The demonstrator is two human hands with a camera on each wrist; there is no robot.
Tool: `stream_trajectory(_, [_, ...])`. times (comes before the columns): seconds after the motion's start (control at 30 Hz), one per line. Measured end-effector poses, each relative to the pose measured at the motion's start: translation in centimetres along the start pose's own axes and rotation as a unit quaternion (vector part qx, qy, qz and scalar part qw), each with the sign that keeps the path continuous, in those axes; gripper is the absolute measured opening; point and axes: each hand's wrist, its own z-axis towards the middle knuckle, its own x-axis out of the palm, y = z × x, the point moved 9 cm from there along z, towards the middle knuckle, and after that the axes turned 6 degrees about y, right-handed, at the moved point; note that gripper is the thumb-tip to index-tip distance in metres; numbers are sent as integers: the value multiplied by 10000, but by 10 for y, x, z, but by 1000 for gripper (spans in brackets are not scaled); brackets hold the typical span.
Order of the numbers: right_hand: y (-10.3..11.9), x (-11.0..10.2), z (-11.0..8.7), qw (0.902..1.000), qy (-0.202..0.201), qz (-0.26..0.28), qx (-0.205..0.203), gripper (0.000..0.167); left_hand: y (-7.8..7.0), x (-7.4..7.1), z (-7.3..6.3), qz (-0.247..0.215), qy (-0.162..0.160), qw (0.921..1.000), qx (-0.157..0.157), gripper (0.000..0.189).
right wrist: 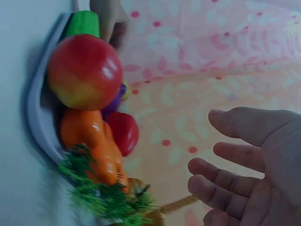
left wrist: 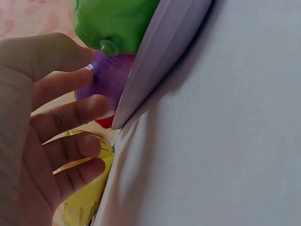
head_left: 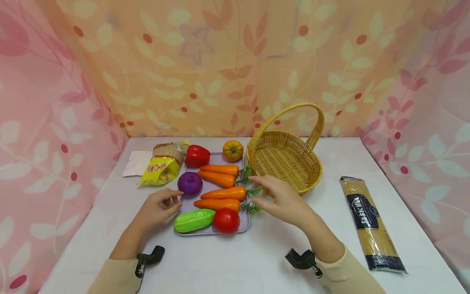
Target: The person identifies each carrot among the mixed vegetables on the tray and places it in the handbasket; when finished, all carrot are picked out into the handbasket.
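A pale purple tray (head_left: 244,226) holds plastic-looking produce: a round purple vegetable (head_left: 190,183), a red bell pepper (head_left: 197,156), a small orange pumpkin (head_left: 233,150), several carrots (head_left: 222,192), a green cucumber-like vegetable (head_left: 193,220) and a tomato (head_left: 226,221). My left hand (head_left: 158,207) is at the tray's left edge with loosely bent fingers. Its fingertips come close to the purple vegetable; whether they touch cannot be told. Over the carrot tops at the right edge hovers my right hand (head_left: 282,199), fingers spread and holding nothing.
Behind my right hand stands a yellow wicker basket (head_left: 315,179) with a tall handle. A long pack of noodles (head_left: 371,224) lies far right. At the back left, a yellow-and-brown food bag (head_left: 161,167) rests beside a white cloth or paper (head_left: 136,163). Patterned curtains enclose the table.
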Motion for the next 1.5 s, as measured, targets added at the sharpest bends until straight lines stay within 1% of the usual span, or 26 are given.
stream_trajectory(0.07, [-4,11,4,9999,145,12,16,52,2,3,-1,-61,107,9998,-146,32])
stream_trajectory(0.17, [-9,25,8,9992,390,24,50,52,7,8,-2,-68,284,9984,-474,28])
stream_trajectory(0.33, [-20,46,14,9956,864,119,336,50,18,16,-4,-6,639,9921,-1078,18])
stream_trajectory(0.47, [-28,63,19,9925,1118,97,493,43,22,19,-5,167,872,9871,-1330,16])
stream_trajectory(0.57, [-32,74,22,9911,1200,-74,571,41,22,20,-6,314,977,9849,-1395,15])
stream_trajectory(0.67, [-36,80,24,9900,1217,-193,689,38,21,20,-5,392,1023,9836,-1430,16])
stream_trajectory(0.83, [-39,85,27,9885,1246,-220,832,34,20,20,-5,416,1042,9831,-1445,16])
stream_trajectory(1.07, [-45,89,27,9835,1503,-238,976,38,22,22,-7,443,1044,9839,-1382,15])
stream_trajectory(1.23, [-44,81,25,9842,1445,-134,1010,47,23,23,-8,475,1011,9844,-1356,15])
stream_trajectory(1.33, [-39,72,26,9881,1258,-72,883,54,23,21,-7,458,979,9846,-1375,15])
stream_trajectory(1.5, [-32,54,26,9939,891,132,639,56,25,19,-8,346,965,9841,-1449,15])
